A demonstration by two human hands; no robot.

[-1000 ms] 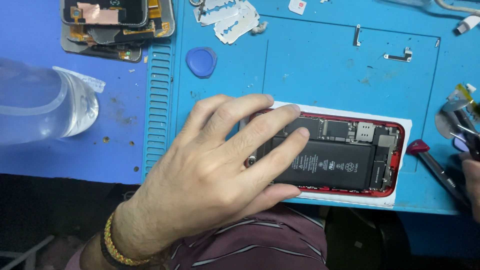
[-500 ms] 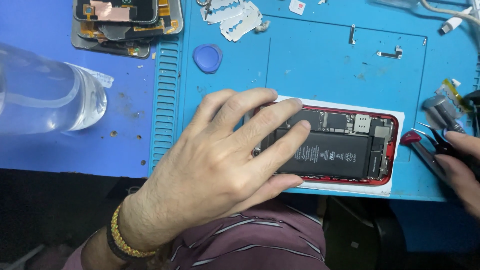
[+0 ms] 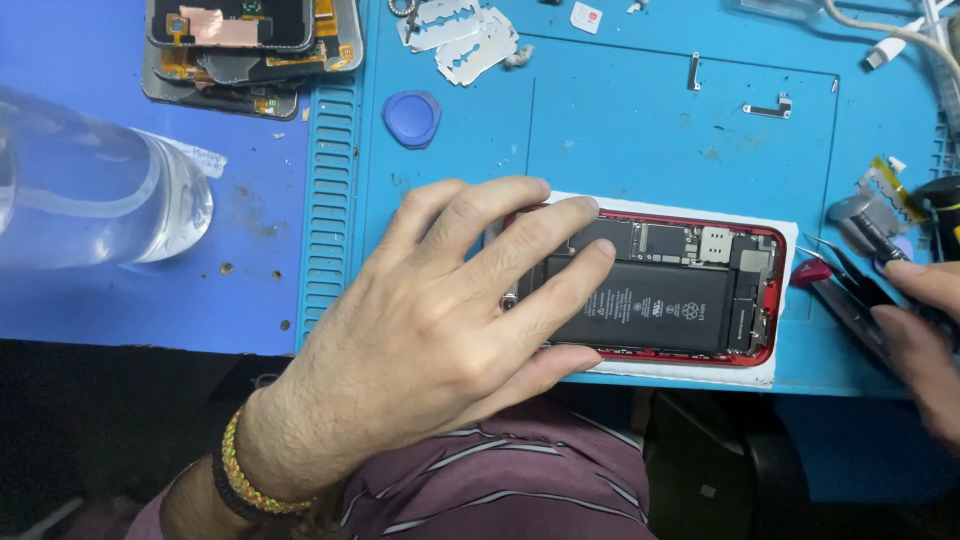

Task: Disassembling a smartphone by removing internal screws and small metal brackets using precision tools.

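An open red phone with its black battery and boards showing lies on a white sheet on the blue work mat. My left hand lies over the phone's left end, fingers spread across the top and thumb along its near edge, holding it down. My right hand comes in at the right edge, its fingertips pinched around black tweezers beside a red-tipped tool. Part of that hand is out of view.
A clear plastic bottle lies at the left. Stacked phone screens and parts sit at the back left. A blue pick, razor blades, small metal brackets and a white cable lie on the mat.
My right hand has come further in from the right edge onto the tools. My left hand has stayed on the phone. The view has shifted slightly.
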